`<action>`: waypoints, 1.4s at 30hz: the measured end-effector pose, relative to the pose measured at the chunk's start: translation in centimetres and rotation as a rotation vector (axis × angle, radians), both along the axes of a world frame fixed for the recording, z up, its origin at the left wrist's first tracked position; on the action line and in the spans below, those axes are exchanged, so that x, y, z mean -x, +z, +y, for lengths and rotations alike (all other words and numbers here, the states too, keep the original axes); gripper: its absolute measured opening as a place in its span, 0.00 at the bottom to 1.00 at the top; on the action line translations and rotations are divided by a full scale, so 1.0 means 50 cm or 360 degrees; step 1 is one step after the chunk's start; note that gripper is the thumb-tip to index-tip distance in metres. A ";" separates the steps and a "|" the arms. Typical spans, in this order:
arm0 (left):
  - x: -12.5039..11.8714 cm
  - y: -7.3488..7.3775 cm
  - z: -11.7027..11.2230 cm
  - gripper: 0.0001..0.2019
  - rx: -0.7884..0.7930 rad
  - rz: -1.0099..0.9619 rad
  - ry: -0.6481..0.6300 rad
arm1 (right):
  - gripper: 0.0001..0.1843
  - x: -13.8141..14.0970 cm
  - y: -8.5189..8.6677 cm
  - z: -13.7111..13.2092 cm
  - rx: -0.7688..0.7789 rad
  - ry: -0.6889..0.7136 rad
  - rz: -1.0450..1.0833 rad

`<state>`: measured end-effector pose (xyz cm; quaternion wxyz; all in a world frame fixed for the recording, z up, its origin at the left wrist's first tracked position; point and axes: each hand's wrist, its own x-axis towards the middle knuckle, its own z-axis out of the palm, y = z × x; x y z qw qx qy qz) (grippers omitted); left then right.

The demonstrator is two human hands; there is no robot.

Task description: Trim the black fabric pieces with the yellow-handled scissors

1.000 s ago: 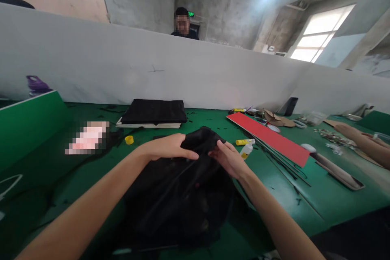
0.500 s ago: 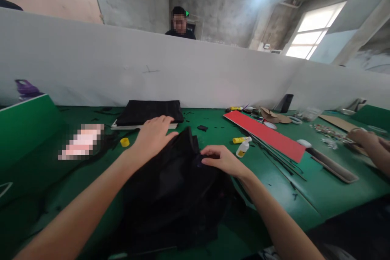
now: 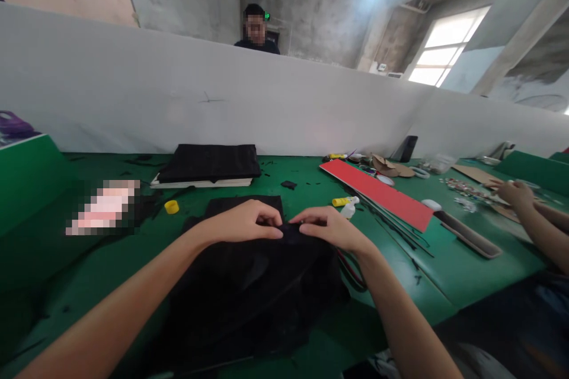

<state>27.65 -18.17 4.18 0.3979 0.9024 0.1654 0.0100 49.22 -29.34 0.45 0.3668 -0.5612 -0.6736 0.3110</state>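
A crumpled black fabric piece lies on the green table in front of me. My left hand and my right hand meet at its far edge, fingers curled and pinching the cloth close together. A flat black panel shows just behind my left hand.
A folded black stack on a white board sits farther back. A yellow cap, glue bottles, a red sheet and a long tray lie to the right. Another person's hand works at far right. A white partition bounds the table.
My left hand came back from the far stack to the fabric's edge. Both hands now pinch the cloth side by side, and the fabric lies flatter.
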 end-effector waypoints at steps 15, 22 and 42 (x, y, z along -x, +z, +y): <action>0.026 -0.002 0.059 0.15 -0.0234 0.0191 0.0106 | 0.23 0.008 -0.075 -0.164 0.0402 -0.0704 -0.1325; 0.043 0.047 0.025 0.13 -0.0244 0.0096 0.0129 | 0.24 -0.016 -0.127 -0.153 0.0175 -0.0860 -0.1222; 0.085 0.123 -0.096 0.10 -0.0513 -0.0001 -0.0114 | 0.38 -0.105 0.171 -0.150 -0.0400 -0.0076 -0.1516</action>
